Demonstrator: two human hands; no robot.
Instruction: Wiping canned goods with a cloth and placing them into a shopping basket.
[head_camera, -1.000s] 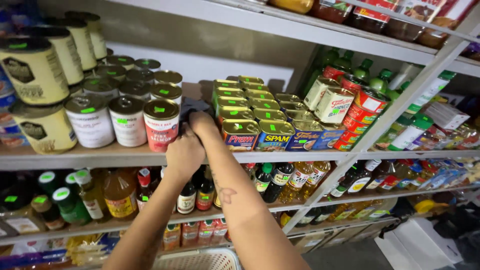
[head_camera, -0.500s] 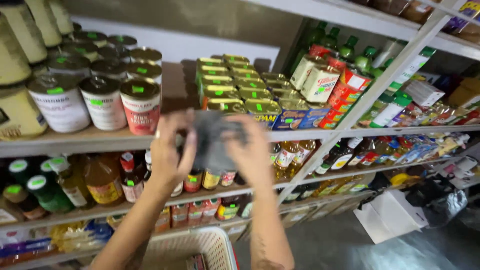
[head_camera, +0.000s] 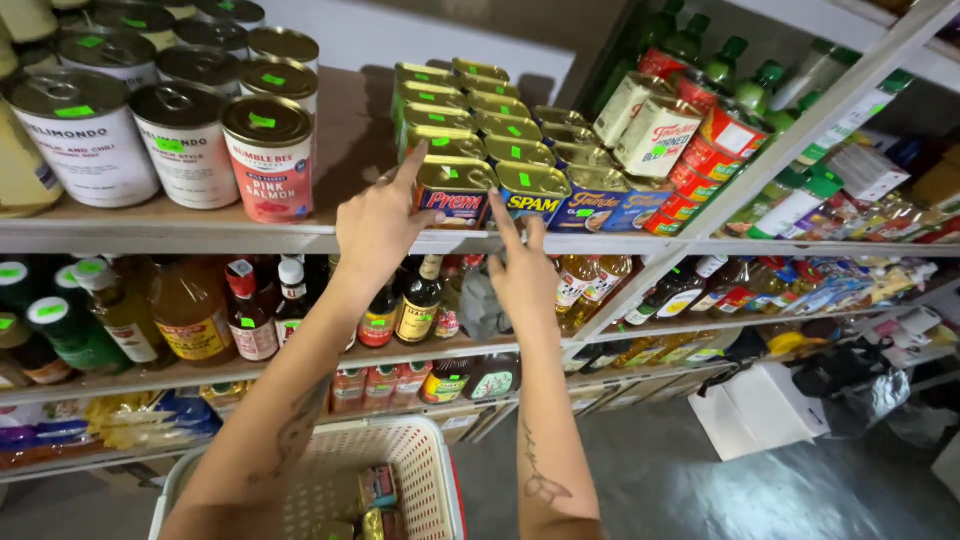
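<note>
A shopper's two bare hands reached up to the front edge of a grocery shelf (head_camera: 250, 238) stacked with rectangular meat tins. The left hand (head_camera: 385, 222) was spread and empty, its index finger pointing up and resting against the near corner of the tin with the dark-blue label (head_camera: 450, 192), which stood at the very front of its row, just above and to the right of the palm. The right hand (head_camera: 522, 272) was also unclenched and held nothing; its raised fingertips touched the shelf lip just below the neighbouring blue tin with yellow lettering (head_camera: 535, 192), which lay directly above it. Both tins stood with their long sides running along the shelf edge, side by side and touching, each hand nearest its own tin. To the left stood a round can with a pink label (head_camera: 268, 158) beside larger white-labelled cans (head_camera: 90, 135). Sauce bottles (head_camera: 418, 300) filled the shelf below, behind the forearms, and a white plastic basket (head_camera: 425, 470) holding a few small packets hung at the bottom of the frame.
</note>
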